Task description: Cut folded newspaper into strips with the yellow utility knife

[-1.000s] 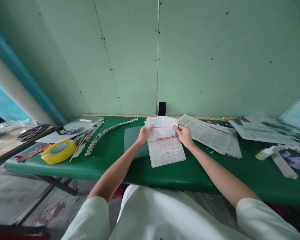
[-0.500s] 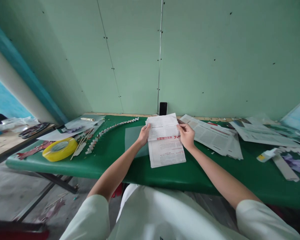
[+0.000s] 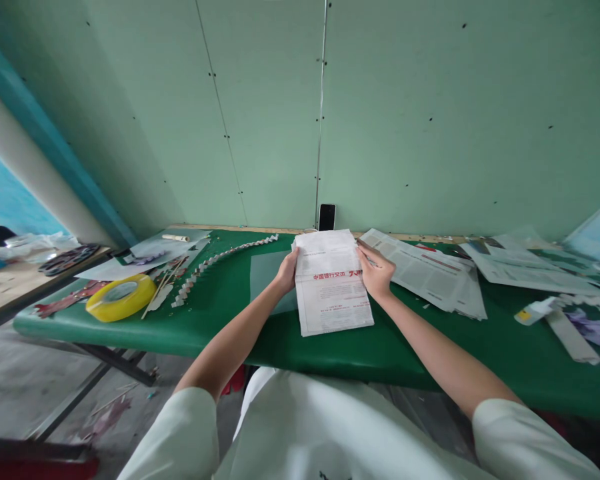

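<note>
Head-worn view, forward and down (close) over green table [image 3: 220, 313].

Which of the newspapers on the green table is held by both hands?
The folded newspaper with the red headline, gripped at both side edges; the other papers lie untouched to its right.

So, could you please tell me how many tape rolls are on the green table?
1: a yellow tape roll lies at the table's left end, well left of the left hand. Papers may hide others.
</note>
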Motion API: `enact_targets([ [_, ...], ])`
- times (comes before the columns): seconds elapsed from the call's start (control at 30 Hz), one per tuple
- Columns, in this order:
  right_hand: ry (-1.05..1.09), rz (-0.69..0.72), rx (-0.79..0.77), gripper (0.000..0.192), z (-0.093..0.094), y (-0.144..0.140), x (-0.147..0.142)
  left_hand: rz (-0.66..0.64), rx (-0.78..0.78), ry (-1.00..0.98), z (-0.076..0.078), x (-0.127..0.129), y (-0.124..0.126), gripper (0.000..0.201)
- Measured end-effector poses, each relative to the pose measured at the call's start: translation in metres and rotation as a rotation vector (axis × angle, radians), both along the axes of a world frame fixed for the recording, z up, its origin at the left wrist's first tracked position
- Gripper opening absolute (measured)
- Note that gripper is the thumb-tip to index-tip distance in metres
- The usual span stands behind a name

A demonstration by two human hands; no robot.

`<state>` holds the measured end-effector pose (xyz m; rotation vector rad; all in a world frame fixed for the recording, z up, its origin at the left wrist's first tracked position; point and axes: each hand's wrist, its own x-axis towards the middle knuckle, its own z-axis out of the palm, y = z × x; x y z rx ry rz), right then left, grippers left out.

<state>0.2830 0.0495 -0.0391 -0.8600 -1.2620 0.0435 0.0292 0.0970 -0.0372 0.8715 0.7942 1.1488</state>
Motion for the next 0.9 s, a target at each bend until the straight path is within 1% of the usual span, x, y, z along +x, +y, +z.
enact_targets([
  [0.07, -0.017, -0.056, 0.016, 0.028, -0.001, 0.004, 0.002, -0.008, -0.047, -0.070, 0.001, 0.001, -0.001, 0.050],
  [0.17, -0.016, -0.106, -0.014, 0.031, -0.004, 0.010, 0.005, -0.005, -0.090, -0.131, 0.001, 0.003, -0.002, 0.045],
  [0.33, -0.016, -0.105, -0.034, 0.030, -0.008, 0.014, 0.007, -0.001, -0.123, -0.138, 0.000, 0.002, 0.000, 0.045],
  [0.4, -0.021, -0.104, -0.037, 0.029, -0.009, 0.013, 0.008, -0.022, -0.130, -0.139, -0.001, 0.001, 0.001, 0.048],
  [0.57, -0.031, -0.066, -0.026, 0.028, -0.008, 0.010, 0.009, -0.071, -0.162, -0.117, -0.005, -0.002, 0.003, 0.051],
  [0.67, -0.060, -0.027, 0.023, 0.023, -0.003, 0.008, 0.007, -0.080, -0.176, -0.119, -0.007, -0.002, 0.004, 0.049],
  [0.8, -0.101, 0.022, 0.104, 0.017, 0.002, 0.007, 0.005, -0.119, -0.130, -0.138, -0.009, 0.000, 0.008, 0.042],
  [0.9, -0.140, 0.102, 0.103, 0.016, 0.003, 0.005, 0.007, -0.094, -0.097, -0.101, -0.009, -0.002, 0.012, 0.035],
])
